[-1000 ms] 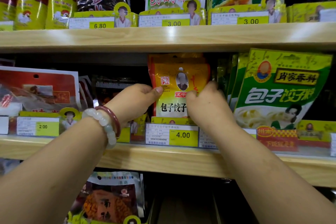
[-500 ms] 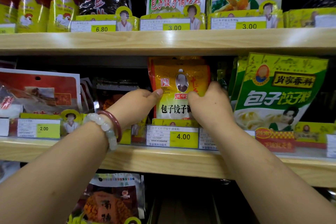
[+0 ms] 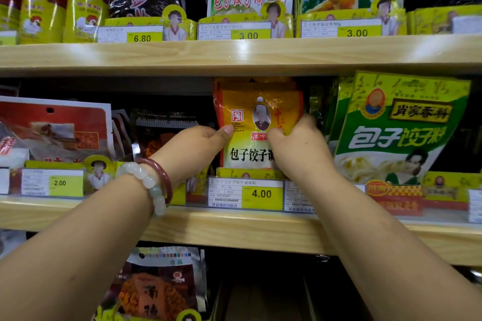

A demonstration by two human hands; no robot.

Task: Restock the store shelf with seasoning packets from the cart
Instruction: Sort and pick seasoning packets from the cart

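Since the earlier frame, both hands have shifted slightly upward on the yellow seasoning packet (image 3: 257, 122), and the right thumb now sits nearer the printed portrait. Left hand (image 3: 194, 150) grips the packet's left edge, thumb pressed on the front face and fingers hidden behind. Right hand (image 3: 300, 150) grips the right edge the same way, thumb on the front. Holding both side edges appears intended to keep the soft pouch flat and square while it is seated in its row. The packet stands on the middle shelf (image 3: 234, 229), directly above the 4.00 price tag (image 3: 246, 194), with similar packets just behind it. Its long axis runs vertically, top seal up under the upper shelf (image 3: 234, 55), printed face toward the aisle. A green packet (image 3: 399, 130) leans just beside it on the right.
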